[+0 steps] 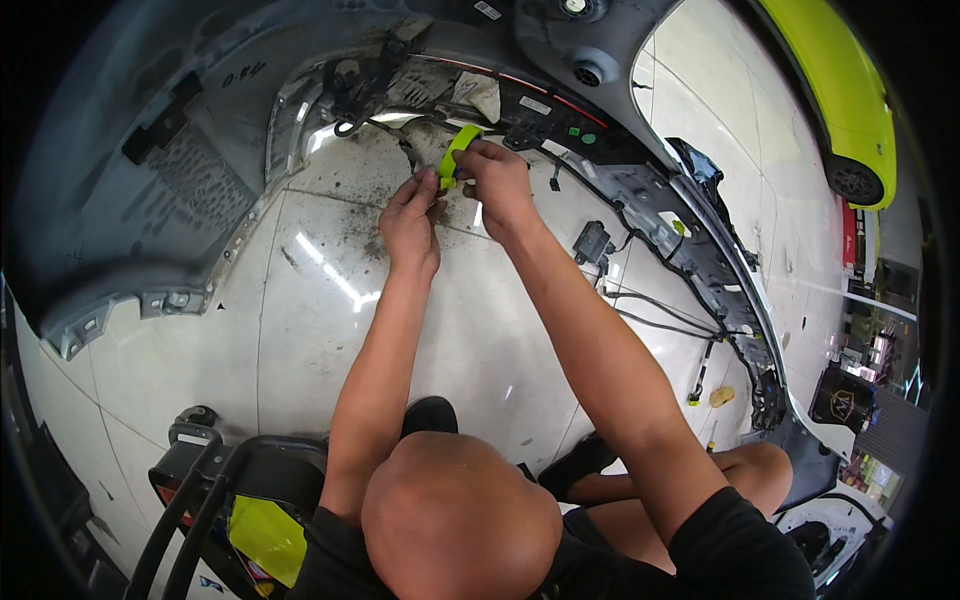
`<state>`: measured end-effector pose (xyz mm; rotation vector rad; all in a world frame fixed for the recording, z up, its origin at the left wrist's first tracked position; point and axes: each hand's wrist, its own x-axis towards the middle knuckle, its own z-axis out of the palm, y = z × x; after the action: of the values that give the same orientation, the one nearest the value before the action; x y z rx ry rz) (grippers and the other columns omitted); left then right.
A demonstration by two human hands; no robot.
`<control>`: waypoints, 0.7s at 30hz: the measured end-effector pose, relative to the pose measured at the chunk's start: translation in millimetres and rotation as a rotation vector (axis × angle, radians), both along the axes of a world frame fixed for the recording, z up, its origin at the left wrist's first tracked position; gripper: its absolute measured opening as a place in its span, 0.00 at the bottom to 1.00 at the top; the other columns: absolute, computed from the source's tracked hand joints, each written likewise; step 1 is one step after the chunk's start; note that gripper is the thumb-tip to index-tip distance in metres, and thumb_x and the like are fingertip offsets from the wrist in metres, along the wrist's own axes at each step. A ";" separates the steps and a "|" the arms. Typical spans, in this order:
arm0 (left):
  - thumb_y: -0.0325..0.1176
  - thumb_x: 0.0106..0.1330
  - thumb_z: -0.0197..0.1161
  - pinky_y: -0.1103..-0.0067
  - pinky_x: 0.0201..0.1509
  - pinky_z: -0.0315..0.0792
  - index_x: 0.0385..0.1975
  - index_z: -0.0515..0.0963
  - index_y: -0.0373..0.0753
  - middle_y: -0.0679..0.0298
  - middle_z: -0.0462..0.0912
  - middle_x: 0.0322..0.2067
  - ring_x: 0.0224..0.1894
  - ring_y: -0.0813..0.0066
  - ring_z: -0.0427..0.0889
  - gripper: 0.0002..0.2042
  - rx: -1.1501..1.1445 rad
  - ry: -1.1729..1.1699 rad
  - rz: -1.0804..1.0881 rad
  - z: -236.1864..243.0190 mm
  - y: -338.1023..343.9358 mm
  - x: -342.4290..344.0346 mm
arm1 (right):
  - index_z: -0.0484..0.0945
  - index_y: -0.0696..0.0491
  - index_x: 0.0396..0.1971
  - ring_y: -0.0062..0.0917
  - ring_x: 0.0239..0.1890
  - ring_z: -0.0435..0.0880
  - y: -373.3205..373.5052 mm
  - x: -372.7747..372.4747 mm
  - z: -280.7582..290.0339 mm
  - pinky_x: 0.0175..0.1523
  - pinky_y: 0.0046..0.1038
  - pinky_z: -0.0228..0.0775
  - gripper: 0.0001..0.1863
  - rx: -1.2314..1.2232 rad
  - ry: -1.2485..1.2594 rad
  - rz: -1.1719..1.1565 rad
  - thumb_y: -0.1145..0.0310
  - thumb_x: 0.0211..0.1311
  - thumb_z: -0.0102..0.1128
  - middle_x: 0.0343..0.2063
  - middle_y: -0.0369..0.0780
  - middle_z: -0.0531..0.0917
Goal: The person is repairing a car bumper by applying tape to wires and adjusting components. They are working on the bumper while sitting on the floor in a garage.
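Note:
A roll of bright yellow-green tape [459,150] is held up over the floor between my two hands. My right hand [497,187] is closed around the right side of the roll. My left hand [409,222] is pinched at the lower left of the roll, where a short bit of tape shows at the fingertips. Behind the hands lies a large grey car bumper [225,170], its inner side turned toward me. A dark cable [408,152] hangs from it just left of the tape.
A wiring harness [672,268] runs along the bumper's right arm, with a dark module box [593,243] on the floor beside it. A wheeled black cart [205,465] stands at lower left. A yellow-green car [845,110] is at far right. Dirt [360,215] is scattered on the tiles.

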<state>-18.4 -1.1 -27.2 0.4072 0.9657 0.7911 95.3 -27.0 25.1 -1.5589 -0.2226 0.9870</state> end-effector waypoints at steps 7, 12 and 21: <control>0.32 0.74 0.64 0.75 0.54 0.79 0.58 0.78 0.28 0.59 0.84 0.49 0.50 0.72 0.83 0.18 0.276 0.044 -0.276 2.6 24.5 -5.6 | 0.85 0.65 0.41 0.23 0.30 0.81 9.6 24.0 8.9 0.33 0.26 0.68 0.13 -0.039 0.013 0.002 0.74 0.58 0.66 0.30 0.41 0.85; 0.28 0.74 0.63 0.80 0.45 0.81 0.53 0.81 0.26 0.56 0.87 0.41 0.36 0.73 0.86 0.14 0.393 0.333 -0.350 7.4 21.7 -2.2 | 0.85 0.68 0.42 0.25 0.32 0.83 7.8 25.5 3.0 0.37 0.29 0.73 0.15 -0.100 -0.123 0.077 0.75 0.56 0.69 0.33 0.45 0.87; 0.28 0.72 0.64 0.80 0.45 0.80 0.54 0.80 0.25 0.55 0.87 0.42 0.40 0.72 0.87 0.15 0.319 0.181 -0.310 -1.4 28.8 0.7 | 0.84 0.64 0.40 0.21 0.32 0.80 -8.3 9.3 31.7 0.36 0.25 0.70 0.11 0.012 -0.371 0.321 0.74 0.60 0.68 0.31 0.39 0.85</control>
<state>-17.7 27.7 -28.6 0.8962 0.9155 0.6315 104.6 -35.3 56.8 -1.7208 -0.7556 0.9290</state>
